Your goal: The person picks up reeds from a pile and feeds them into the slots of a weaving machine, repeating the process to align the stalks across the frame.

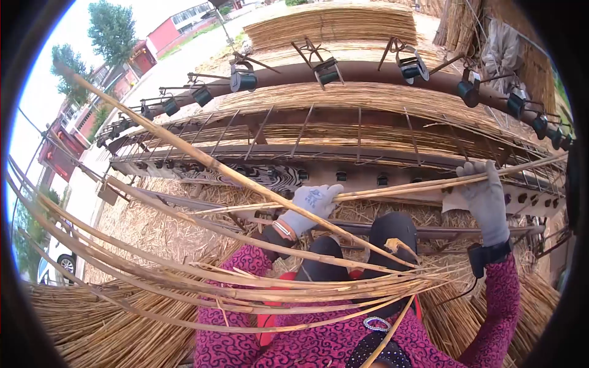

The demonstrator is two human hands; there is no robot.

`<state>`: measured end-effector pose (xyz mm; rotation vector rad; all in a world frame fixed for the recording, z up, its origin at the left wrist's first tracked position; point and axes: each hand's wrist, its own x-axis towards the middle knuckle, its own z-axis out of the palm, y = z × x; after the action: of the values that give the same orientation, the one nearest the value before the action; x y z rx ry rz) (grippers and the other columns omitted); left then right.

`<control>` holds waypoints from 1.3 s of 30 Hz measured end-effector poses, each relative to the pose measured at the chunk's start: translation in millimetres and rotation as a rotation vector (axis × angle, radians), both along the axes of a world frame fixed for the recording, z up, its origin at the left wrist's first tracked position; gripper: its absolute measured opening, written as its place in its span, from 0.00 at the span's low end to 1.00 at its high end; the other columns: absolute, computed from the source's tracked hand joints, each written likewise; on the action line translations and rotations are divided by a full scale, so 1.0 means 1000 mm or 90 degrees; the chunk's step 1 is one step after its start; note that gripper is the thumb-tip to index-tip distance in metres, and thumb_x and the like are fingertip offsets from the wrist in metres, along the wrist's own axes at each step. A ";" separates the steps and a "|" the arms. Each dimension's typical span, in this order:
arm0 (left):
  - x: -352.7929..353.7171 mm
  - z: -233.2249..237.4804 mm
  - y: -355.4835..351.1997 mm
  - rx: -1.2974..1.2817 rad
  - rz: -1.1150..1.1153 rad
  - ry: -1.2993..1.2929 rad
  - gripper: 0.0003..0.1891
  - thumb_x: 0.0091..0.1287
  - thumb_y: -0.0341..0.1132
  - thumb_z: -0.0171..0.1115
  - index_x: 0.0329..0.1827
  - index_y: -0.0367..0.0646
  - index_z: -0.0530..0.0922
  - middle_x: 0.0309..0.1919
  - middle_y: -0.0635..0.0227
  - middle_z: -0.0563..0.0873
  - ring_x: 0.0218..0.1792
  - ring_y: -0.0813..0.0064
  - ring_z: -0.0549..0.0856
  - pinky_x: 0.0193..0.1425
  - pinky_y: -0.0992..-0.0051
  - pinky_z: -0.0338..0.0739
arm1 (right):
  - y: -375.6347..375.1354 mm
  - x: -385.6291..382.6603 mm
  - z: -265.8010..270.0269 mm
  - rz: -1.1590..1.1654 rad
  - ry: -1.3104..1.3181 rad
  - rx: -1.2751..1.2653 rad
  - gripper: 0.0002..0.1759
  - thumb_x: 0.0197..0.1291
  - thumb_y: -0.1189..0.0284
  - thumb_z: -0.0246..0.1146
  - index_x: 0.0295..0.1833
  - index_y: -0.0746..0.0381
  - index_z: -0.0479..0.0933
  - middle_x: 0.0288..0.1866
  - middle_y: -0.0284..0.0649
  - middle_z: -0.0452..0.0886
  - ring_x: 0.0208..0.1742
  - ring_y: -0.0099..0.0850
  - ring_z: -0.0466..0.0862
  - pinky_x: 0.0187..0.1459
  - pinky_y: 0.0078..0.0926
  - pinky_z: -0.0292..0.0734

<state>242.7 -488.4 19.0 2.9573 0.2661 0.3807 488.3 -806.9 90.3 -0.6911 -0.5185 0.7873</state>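
A reed bundle (276, 288) lies across the lap. The gloved left hand (314, 201) and right hand (485, 195) curl their fingers around a few stalks (399, 187) stretched level before the weaving frame (368, 153). This looks like feeding, and laying the stalks in calls for keeping them straight.

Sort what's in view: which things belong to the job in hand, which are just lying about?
In hand: left hand and right hand, both gripping thin pale reed stalks; loose bundle of long dry reeds across the lap; rusty-brown metal loom frame ahead.
Lying about: stacked tan reed mats; pale car, far left.
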 end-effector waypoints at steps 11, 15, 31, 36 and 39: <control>-0.046 0.052 0.104 0.136 0.122 -0.145 0.23 0.60 0.38 0.63 0.60 0.57 0.74 0.36 0.64 0.85 0.34 0.59 0.86 0.36 0.62 0.80 | 0.075 -0.013 0.033 0.016 -0.113 -0.045 0.21 0.75 0.56 0.49 0.54 0.64 0.74 0.53 0.43 0.82 0.52 0.35 0.84 0.50 0.36 0.83; -0.046 0.058 0.117 0.136 0.035 -0.164 0.10 0.61 0.35 0.61 0.45 0.55 0.80 0.28 0.67 0.84 0.31 0.59 0.85 0.33 0.62 0.79 | 0.104 -0.084 0.050 -0.105 -0.853 -0.217 0.23 0.66 0.58 0.61 0.58 0.62 0.74 0.45 0.42 0.84 0.42 0.37 0.86 0.45 0.33 0.82; -0.177 0.118 0.267 0.382 0.349 0.007 0.05 0.54 0.35 0.63 0.33 0.51 0.81 0.32 0.65 0.86 0.37 0.60 0.84 0.47 0.62 0.75 | 0.114 -0.030 0.119 -0.065 -1.112 -0.507 0.08 0.57 0.73 0.61 0.26 0.63 0.73 0.18 0.48 0.71 0.24 0.48 0.76 0.28 0.40 0.69; -0.195 0.072 0.323 0.381 0.453 -0.115 0.07 0.53 0.34 0.63 0.35 0.50 0.82 0.35 0.64 0.87 0.43 0.61 0.84 0.52 0.61 0.73 | 0.168 -0.065 0.076 -0.060 -1.181 -0.352 0.11 0.60 0.69 0.60 0.27 0.63 0.72 0.21 0.50 0.72 0.27 0.51 0.77 0.28 0.43 0.69; -0.182 0.038 0.328 0.310 0.515 -0.097 0.08 0.53 0.33 0.63 0.36 0.49 0.83 0.35 0.63 0.87 0.43 0.60 0.84 0.51 0.61 0.75 | 0.211 -0.100 0.041 0.023 -1.152 -0.340 0.11 0.63 0.67 0.58 0.31 0.62 0.72 0.23 0.50 0.75 0.29 0.51 0.79 0.30 0.45 0.71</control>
<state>60.2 -160.1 57.0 3.0879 1.5551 0.8539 388.0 -595.8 131.5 -1.8460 -1.9677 0.0943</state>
